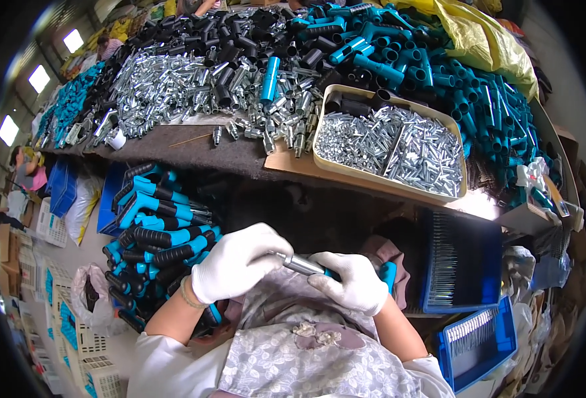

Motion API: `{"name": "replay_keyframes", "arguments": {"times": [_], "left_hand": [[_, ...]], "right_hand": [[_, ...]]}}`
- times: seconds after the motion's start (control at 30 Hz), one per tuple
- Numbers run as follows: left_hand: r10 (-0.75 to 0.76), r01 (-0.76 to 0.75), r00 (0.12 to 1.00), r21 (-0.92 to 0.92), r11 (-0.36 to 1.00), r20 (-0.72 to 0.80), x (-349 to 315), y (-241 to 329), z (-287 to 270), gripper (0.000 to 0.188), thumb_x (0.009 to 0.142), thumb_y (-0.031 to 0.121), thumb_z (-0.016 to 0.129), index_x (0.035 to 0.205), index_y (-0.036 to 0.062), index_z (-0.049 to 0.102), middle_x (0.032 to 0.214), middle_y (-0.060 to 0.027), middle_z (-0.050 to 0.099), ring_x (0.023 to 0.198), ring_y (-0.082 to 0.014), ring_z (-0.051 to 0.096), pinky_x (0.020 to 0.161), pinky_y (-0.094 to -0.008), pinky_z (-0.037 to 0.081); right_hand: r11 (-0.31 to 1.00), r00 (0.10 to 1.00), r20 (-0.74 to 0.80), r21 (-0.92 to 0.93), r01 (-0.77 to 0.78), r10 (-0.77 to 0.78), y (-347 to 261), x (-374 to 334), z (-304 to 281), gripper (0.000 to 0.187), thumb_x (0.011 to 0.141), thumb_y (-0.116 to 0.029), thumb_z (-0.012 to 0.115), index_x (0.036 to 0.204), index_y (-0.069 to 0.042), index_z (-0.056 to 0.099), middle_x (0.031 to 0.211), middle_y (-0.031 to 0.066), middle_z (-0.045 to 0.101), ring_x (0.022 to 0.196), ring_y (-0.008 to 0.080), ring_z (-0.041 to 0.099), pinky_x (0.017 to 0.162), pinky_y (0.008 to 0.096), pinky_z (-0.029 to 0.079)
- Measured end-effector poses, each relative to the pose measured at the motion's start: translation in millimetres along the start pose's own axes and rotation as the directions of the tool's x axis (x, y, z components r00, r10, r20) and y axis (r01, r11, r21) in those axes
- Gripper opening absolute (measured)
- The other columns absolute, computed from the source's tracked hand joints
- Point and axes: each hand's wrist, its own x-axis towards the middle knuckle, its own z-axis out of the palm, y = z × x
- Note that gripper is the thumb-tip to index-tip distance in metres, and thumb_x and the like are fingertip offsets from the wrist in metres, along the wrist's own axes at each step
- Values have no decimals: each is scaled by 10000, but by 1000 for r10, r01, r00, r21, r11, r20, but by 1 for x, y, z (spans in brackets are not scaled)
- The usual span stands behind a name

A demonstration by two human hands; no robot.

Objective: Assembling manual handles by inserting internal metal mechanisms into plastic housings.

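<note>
In front of my apron, both my hands are in white gloves. My right hand (349, 282) is closed around a teal tool with a silver metal barrel (303, 265), its teal end showing past the palm. The fingers of my left hand (240, 262) pinch the thin metal tip at the barrel's other end. What lies under the left fingers is hidden. The tool is held roughly level between the hands, below the bench edge. Left of my left hand is a heap of teal and black handled tools (163, 235).
The bench bears heaps of silver metal fittings (160, 86), black sleeves (240, 33) and teal tubes (399, 53). A cream tray (319, 142) of small metal parts sits at its front edge. Blue bins (495, 265) with rows of metal rods stand at right.
</note>
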Motion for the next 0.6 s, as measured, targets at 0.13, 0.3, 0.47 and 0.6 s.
{"name": "replay_keyframes", "arguments": {"times": [0.13,0.3,0.47,0.6], "left_hand": [[344,-311,937,306,900,-60,0,2,0,236,711,-29,670,916,84,703,1084,-102,649,993,-295,613,757,-338,537],[-312,322,946,-131,938,91,-2,1,3,214,848,63,698,1058,26,673,822,-96,658,696,-182,629,701,-298,528],[358,-322,927,257,911,-109,-7,-5,7,235,752,11,699,974,86,699,1063,-112,657,1008,-319,617,817,-383,540],[-251,239,966,-160,958,-59,-11,-2,8,232,815,34,710,1040,-5,671,1027,-119,654,856,-265,674,736,-317,547]], "right_hand": [[999,998,-56,28,-39,41,0,-1,-1,368,862,-299,691,1130,-48,684,922,212,694,862,390,686,756,394,543],[997,999,-31,-70,12,-14,3,-1,3,364,883,-377,663,1105,-88,678,912,175,694,852,380,672,747,425,535],[998,999,-35,-56,23,-25,-1,-1,1,359,884,-378,663,1092,-86,679,913,174,694,850,377,673,744,427,532],[995,999,-28,-94,26,-29,2,2,3,358,882,-379,667,1087,-85,680,918,171,695,848,372,674,740,430,532]]}}
